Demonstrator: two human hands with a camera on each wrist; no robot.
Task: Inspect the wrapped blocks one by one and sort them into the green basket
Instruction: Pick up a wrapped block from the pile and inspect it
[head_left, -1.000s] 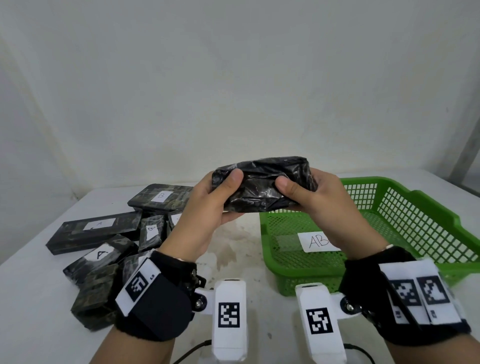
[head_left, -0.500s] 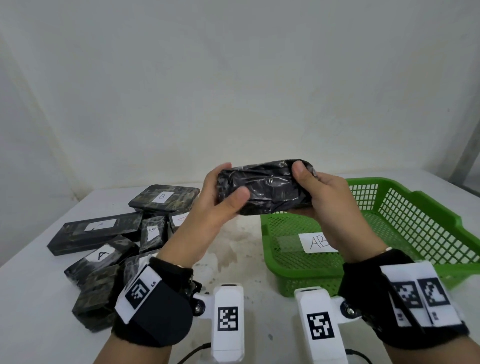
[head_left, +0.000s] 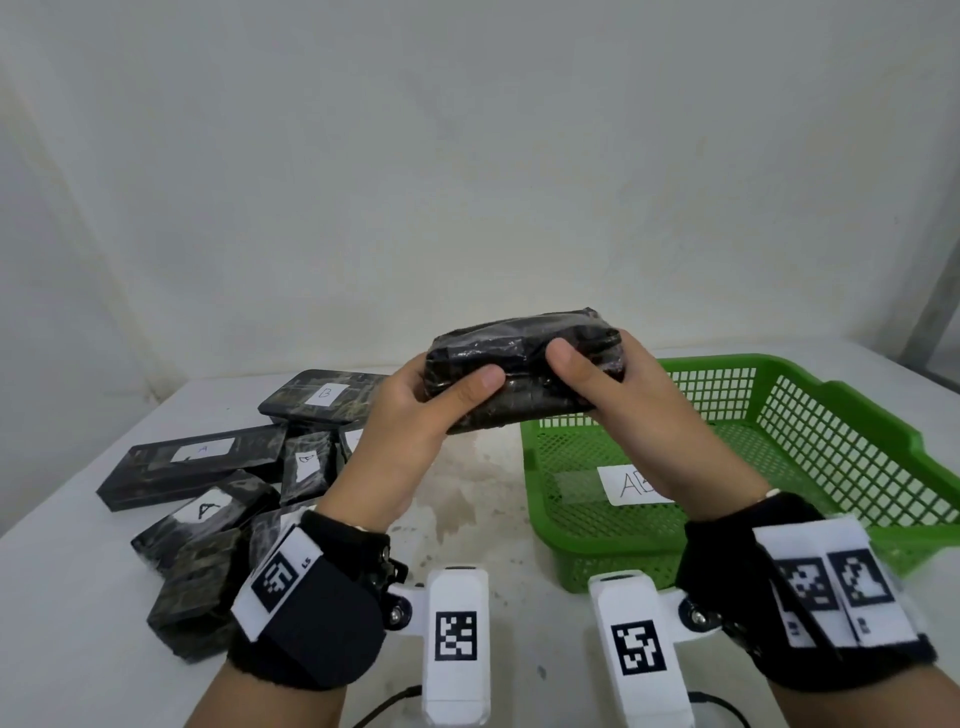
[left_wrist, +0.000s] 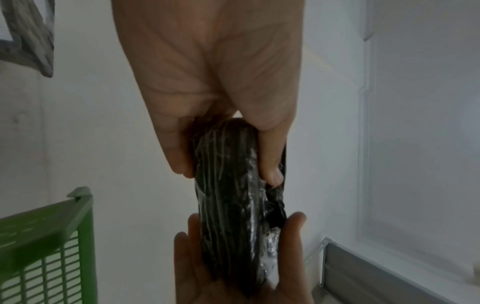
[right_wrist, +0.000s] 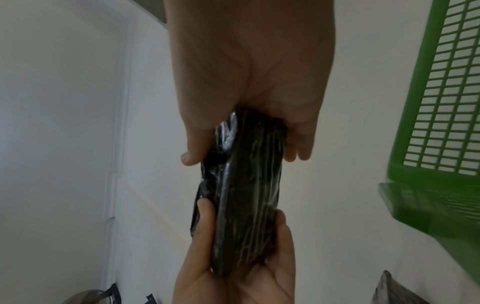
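Observation:
Both hands hold one black plastic-wrapped block (head_left: 519, 364) up in the air, just left of the green basket (head_left: 831, 467). My left hand (head_left: 415, 415) grips its left end, thumb on the near face. My right hand (head_left: 613, 395) grips its right end the same way. The block (left_wrist: 228, 205) runs lengthwise between the two hands in the left wrist view, and the block (right_wrist: 244, 195) shows likewise in the right wrist view. No label shows on it. The basket holds no blocks and carries a white tag "AB" (head_left: 631, 483).
A pile of several wrapped blocks (head_left: 208, 499) with white A and B labels lies on the white table (head_left: 467, 499) at the left. A white wall stands close behind. A grey metal post (head_left: 935, 312) rises at the far right.
The two hands have turned the block about its long axis and shifted their thumbs on it. It stays at about the same height and place.

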